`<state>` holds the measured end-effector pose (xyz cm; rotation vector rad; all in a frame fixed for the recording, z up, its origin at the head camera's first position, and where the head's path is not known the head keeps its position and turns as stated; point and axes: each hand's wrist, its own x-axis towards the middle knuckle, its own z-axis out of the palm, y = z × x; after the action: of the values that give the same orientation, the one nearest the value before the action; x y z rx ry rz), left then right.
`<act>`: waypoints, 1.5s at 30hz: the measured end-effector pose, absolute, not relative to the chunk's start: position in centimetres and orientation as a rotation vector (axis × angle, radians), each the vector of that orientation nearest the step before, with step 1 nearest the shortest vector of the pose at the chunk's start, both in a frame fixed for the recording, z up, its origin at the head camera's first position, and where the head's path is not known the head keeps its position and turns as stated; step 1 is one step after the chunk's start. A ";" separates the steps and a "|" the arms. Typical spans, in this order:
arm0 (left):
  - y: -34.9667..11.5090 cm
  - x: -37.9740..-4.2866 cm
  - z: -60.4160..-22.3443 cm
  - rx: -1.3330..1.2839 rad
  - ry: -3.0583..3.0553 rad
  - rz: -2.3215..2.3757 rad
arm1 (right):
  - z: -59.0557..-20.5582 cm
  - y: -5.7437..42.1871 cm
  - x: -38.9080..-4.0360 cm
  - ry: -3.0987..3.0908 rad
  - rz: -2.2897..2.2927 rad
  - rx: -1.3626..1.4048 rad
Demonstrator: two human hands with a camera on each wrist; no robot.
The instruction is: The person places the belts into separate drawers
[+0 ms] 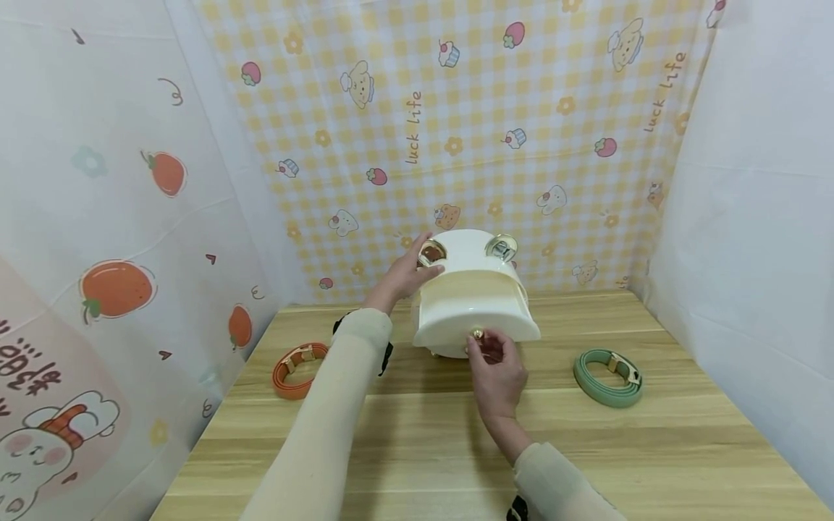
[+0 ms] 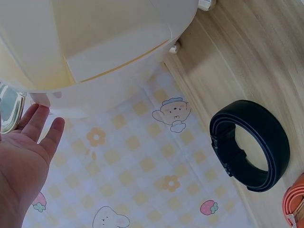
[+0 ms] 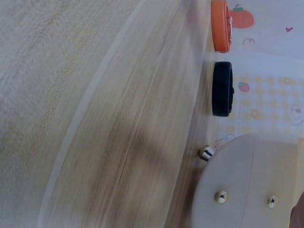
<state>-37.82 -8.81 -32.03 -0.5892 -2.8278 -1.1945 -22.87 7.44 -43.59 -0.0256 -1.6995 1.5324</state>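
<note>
- You have two hands here: left hand (image 1: 405,276), right hand (image 1: 498,376).
- You have one white container (image 1: 449,325).
- You can count two gold-rimmed rounds (image 1: 502,247) on it.
- Your right wrist view shows two gold knobs (image 3: 221,196).
- You have three coiled belts: orange belt (image 1: 291,391), green belt (image 1: 606,395), black belt (image 2: 273,133).

A coiled orange belt (image 1: 291,391) lies near the left edge of the wood-grain table (image 1: 423,449), a coiled black belt (image 2: 275,135) near its far edge. Toward that edge's middle stands a white box (image 1: 469,316); a coiled green belt (image 1: 602,395) lies near the right edge.
</note>
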 end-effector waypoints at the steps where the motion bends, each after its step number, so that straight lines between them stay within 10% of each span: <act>1: -8.8 -37.8 -32.0 -0.590 -2.827 -1.194 | -43.6 7.5 -22.9 -1.700 1.529 -0.026; 45: -8.8 -37.7 -31.9 -0.584 -2.831 -1.213 | -37.0 16.1 -24.2 -1.656 1.482 -0.094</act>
<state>-37.68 -8.79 -31.88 -0.5840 -2.8310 -1.2125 -24.17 16.13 -37.01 -0.0938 -1.6556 1.4816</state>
